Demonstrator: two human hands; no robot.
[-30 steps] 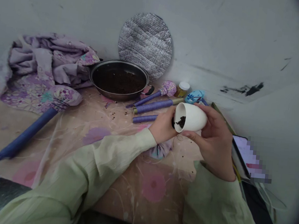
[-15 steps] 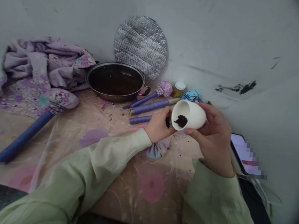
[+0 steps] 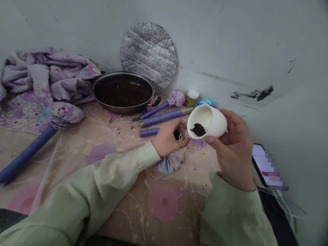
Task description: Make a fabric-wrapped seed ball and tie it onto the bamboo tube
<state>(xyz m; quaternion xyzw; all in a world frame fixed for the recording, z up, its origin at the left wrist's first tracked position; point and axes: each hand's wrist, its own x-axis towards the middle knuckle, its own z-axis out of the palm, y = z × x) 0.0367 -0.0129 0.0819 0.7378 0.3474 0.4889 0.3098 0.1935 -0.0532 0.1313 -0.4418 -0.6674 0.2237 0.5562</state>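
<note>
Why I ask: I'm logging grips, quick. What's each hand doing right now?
Left hand: curled around a small dark thing, too hidden to name.
Right hand: closed on the white cup, tilted.

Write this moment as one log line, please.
right hand: holds white cup, tilted, dark bits inside | left hand: beside cup, fingers curled | pan: on table

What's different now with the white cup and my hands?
The white cup has lifted slightly and its mouth turned more toward you, showing more dark bits inside. Your left hand has eased left, away from it. Your right hand still holds the cup; the pan and cloth stayed put.
</note>
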